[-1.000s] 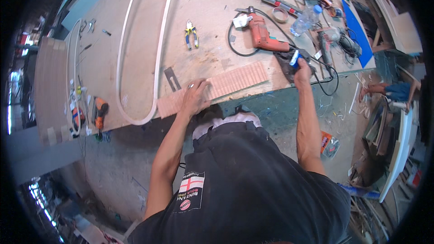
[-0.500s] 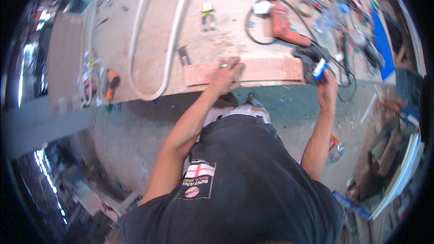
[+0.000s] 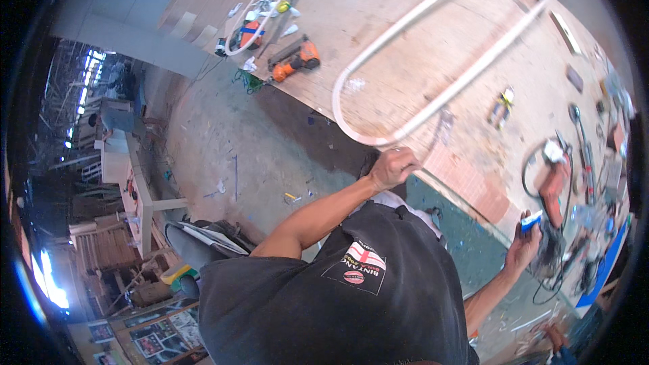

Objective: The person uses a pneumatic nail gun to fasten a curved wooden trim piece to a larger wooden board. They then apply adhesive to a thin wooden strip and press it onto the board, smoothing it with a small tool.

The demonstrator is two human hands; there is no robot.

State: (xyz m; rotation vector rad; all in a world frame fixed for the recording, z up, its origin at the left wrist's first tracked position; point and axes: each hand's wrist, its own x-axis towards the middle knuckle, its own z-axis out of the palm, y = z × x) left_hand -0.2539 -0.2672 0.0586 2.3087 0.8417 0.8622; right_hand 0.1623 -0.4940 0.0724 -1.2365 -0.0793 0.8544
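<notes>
Since half a second ago the view swung left. Left hand (image 3: 394,167) curled on the counter (image 3: 405,61) edge beside the slatted wood strip (image 3: 466,182), which looked light, stiff, best gripped mid-length. Right hand (image 3: 524,247) clamped a small blue-white tool (image 3: 531,220).

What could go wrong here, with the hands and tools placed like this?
The left hand rests on the edge of the workbench, so it might slip off. The right hand holds a small blue and white thing near the red power tool and its black cable; the cable may snag.
</notes>
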